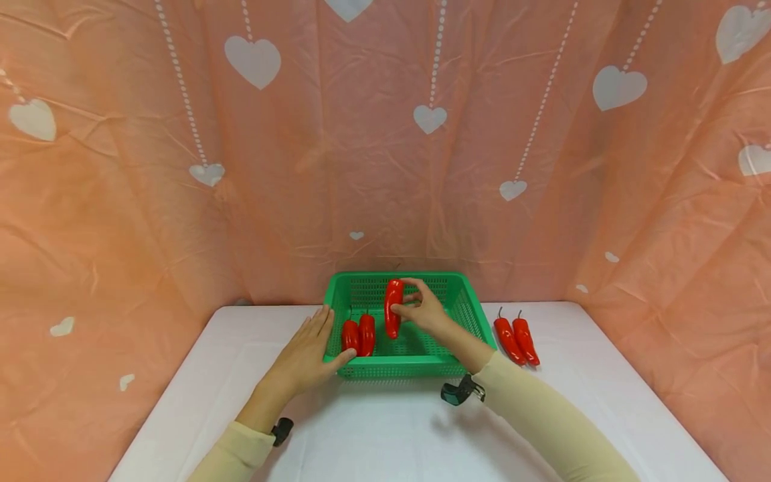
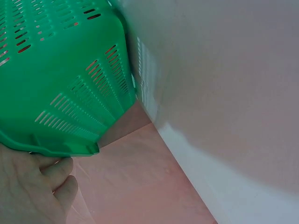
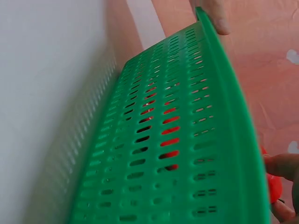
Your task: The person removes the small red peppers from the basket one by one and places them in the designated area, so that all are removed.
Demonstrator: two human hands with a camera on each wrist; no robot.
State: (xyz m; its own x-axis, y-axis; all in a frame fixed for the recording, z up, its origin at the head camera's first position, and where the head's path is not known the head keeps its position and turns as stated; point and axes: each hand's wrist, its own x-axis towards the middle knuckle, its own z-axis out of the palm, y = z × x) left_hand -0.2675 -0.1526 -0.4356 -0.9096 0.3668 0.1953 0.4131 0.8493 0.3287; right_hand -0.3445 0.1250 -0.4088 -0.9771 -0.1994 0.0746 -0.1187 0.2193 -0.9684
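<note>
Head view, left hand (image 1: 306, 353): fingers extended on the basket's left rim, thumb at the front corner; it grasps no pepper.
Green basket (image 1: 400, 362): between the hands, on the white table (image 1: 361, 435).
Inside peppers (image 1: 367, 333): two, side by side, near the left wall.
Held pepper (image 1: 392, 323): right of that pair, above rim level in the right wrist view; long axis near-to-far, roughly parallel to theirs.
Right hand (image 1: 429, 313): the nearer one, right of the held pepper, narrowed to a thumb-and-finger pinch on it.
Outer peppers (image 1: 509, 341): two, just right of the basket.
</note>
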